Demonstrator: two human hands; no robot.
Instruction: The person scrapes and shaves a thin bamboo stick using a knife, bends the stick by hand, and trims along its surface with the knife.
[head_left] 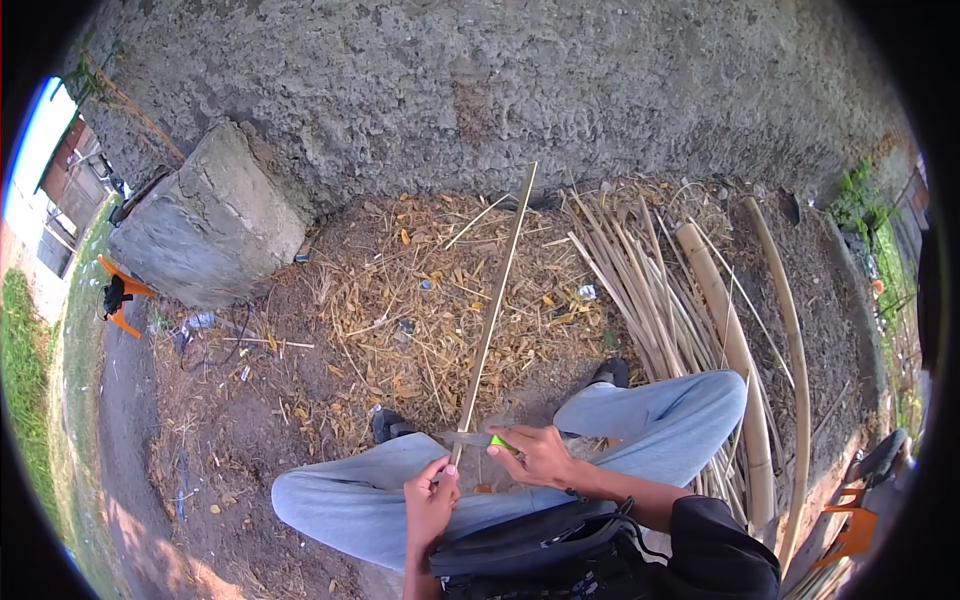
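Note:
A long, thin bamboo strip runs from my lap out toward the wall. Its near end is pinched in my left hand, which is closed. My right hand is wrapped round the green handle of a knife. The knife's blade points left and lies across the strip, just beyond my left fingers. Whether the edge is cutting into the bamboo is too small to tell.
A rough grey wall stands ahead, with a concrete block at the left. Split bamboo strips and a thick bamboo pole lie to the right. Dry leaves and shavings cover the ground. My knees are bent on both sides.

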